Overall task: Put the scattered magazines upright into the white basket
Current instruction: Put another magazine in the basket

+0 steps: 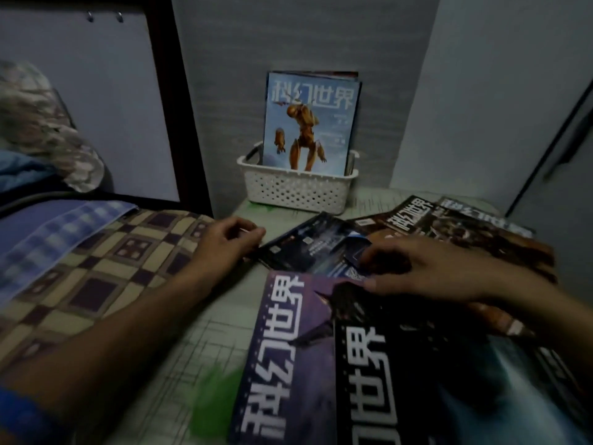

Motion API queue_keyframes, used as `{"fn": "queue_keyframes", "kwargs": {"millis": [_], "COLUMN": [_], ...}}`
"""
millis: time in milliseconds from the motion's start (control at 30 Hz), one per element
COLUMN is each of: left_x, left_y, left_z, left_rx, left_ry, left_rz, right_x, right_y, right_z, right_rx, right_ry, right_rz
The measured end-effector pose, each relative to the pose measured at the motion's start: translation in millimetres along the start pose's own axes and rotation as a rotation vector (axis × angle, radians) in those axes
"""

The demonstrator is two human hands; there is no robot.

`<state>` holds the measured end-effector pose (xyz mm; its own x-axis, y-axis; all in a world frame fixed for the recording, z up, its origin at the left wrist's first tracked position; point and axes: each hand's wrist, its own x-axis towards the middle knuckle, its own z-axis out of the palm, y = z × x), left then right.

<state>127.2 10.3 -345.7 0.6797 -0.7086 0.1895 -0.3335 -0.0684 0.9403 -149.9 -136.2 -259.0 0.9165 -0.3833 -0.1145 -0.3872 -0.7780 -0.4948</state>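
The white basket (296, 191) stands at 12 o'clock against the grey wall (288, 43), so the wall backs whatever is stood in it. The blue magazine (309, 123) with the orange robot cover already stands upright in it, with at least one more copy behind.

The rest lie flat and overlapping on the pale green sheet (199, 332). A dark blue magazine (316, 248) lies at the centre. A brown magazine (455, 232) lies at 2 o'clock, with another under it. A purple magazine (285, 348) and a black magazine (369, 380) lie at 6 o'clock.

The left hand (226, 242) has its fingers curled at the left edge of the dark blue magazine, probably pinching that edge to lift it. Motion blur hides the actual contact.

The right hand (426, 268) lies over the right side of the same copy. Its fingers are bent down onto the cover, probably to steady it. Whether it grips is not clear.

A checked quilt (106, 261) lies at 9 o'clock.
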Motion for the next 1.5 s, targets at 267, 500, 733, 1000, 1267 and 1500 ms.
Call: {"fn": "queue_keyframes", "kwargs": {"millis": [267,500,733,1000,1267,1500], "left_x": [-34,-41,-40,-43,-48,-36], "left_y": [-7,1,-4,37,156,139], "left_z": [-10,-5,-6,9,21,26], "left_rx": [-0.148,0.007,-0.004,-0.124,-0.1,0.195], "left_ry": [-0.046,-0.209,-0.127,0.153,-0.284,-0.064], "left_rz": [-0.025,0.107,0.068,0.025,0.492,0.452], "right_x": [-50,-64,-70,-62,-43,-22], "right_y": [-28,-29,-21,-7,-39,-14], "right_z": [0,16,24,-26,-94,-49], "right_rx": [-0.321,-0.299,-0.214,0.271,1.008,0.885], "right_ry": [-0.116,-0.242,0.036,0.687,1.06,0.883], "right_rz": [-0.002,0.102,-0.007,-0.049,-0.336,-0.15]}}
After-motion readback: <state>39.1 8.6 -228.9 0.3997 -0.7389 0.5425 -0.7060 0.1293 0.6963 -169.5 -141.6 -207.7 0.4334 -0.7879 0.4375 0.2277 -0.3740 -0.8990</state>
